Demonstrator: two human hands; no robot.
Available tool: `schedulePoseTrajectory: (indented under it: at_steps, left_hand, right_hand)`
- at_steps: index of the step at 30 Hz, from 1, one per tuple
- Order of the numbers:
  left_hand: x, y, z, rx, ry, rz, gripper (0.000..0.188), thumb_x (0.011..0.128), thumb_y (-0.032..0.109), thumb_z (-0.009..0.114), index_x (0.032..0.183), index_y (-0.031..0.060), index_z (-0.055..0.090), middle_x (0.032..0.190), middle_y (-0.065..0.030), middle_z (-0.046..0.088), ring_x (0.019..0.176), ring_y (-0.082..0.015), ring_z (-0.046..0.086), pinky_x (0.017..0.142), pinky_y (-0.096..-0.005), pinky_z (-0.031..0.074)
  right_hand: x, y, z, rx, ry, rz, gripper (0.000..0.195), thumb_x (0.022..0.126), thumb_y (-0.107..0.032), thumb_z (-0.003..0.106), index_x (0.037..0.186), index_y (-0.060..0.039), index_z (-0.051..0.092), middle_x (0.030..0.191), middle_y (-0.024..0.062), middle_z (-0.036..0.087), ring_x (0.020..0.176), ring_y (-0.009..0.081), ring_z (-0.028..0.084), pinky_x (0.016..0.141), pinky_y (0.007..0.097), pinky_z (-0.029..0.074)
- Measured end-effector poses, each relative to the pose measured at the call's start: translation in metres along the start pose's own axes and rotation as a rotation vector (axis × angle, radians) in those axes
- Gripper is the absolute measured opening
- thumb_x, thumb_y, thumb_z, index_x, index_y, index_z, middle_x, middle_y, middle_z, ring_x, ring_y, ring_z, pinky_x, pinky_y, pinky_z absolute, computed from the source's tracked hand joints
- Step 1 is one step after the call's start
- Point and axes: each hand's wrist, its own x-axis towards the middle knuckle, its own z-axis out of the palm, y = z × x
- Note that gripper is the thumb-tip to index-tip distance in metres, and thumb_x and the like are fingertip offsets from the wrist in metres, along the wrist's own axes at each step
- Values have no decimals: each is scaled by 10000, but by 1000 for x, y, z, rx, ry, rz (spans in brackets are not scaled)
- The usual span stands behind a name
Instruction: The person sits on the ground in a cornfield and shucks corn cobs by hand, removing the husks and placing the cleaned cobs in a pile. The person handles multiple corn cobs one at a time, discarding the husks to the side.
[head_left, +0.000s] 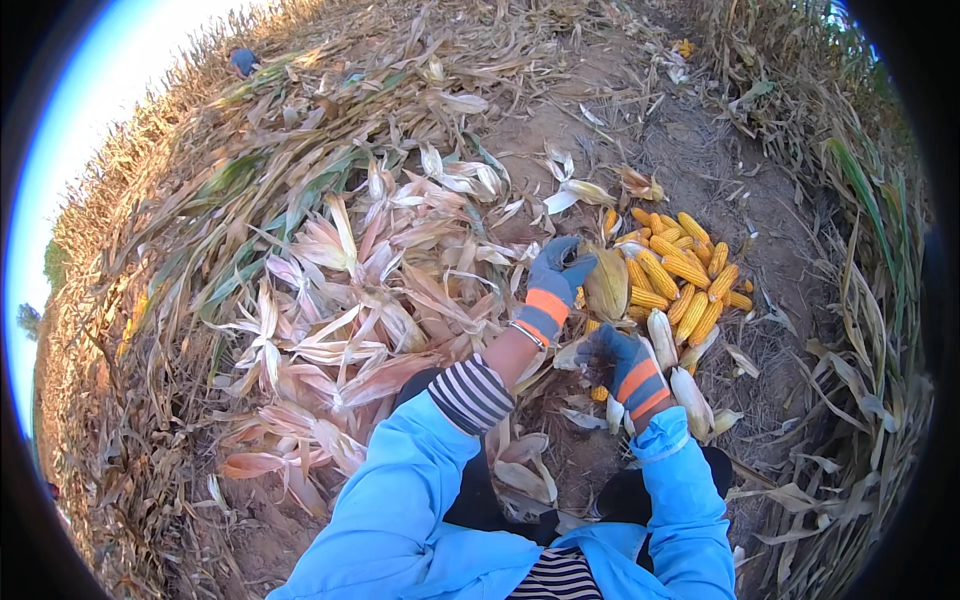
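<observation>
My left hand (556, 281), in a grey and orange work glove, is at the left side of a corn ear in its husk (606, 285); its fingers are curved at the husk's edge. Just below that ear is my right hand (626, 364), gloved alike, its fingers blurred near the ear's lower end. Whether they grip it is hard to tell. Husked yellow corn cobs (679, 262) lie heaped on the soil to the right. Beside my right hand are pale ears still in husk (691, 401). Loose dry husks (390, 315) form a broad pile to the left.
Cut corn stalks (255, 180) lie across the ground at the upper left. More dry stalks and leaves (862, 375) line the right side. A few cobs (684, 49) lie farther off at the top. Another person (244, 61) is far away at the upper left.
</observation>
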Motion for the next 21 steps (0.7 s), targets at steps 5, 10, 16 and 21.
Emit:
schedulePoseTrajectory:
  at_steps: [5,10,16,21]
  left_hand:
    - [0,0,-1,263,-182,125,398,718,-41,700,1077,-6,534,1040,-76,587,925,-150,569,818,-279,505]
    - [-13,15,4,-44,-321,-101,377,732,-68,669,1081,-18,536,1041,-90,576,933,-170,578,836,-290,504]
    - [-13,16,1,139,-422,19,342,720,73,719,1023,5,578,969,-69,590,855,-129,567,776,-273,482]
    - [-10,18,0,156,-460,-33,308,711,28,721,990,27,591,921,-28,609,835,-96,551,758,-244,467]
  right_hand:
    - [4,-19,11,-486,165,-738,284,827,-125,613,1077,-18,530,954,79,597,796,138,579,687,257,484]
    - [5,-51,21,-936,224,-1149,337,762,-71,648,1079,-18,547,1050,71,564,926,176,549,821,300,442]
    - [17,-48,8,-803,124,-824,299,750,-56,650,1036,-30,564,925,22,555,783,101,506,699,242,439]
    - [18,-39,11,-627,107,-850,291,759,-41,636,1039,-33,557,854,7,553,748,82,490,667,227,430]
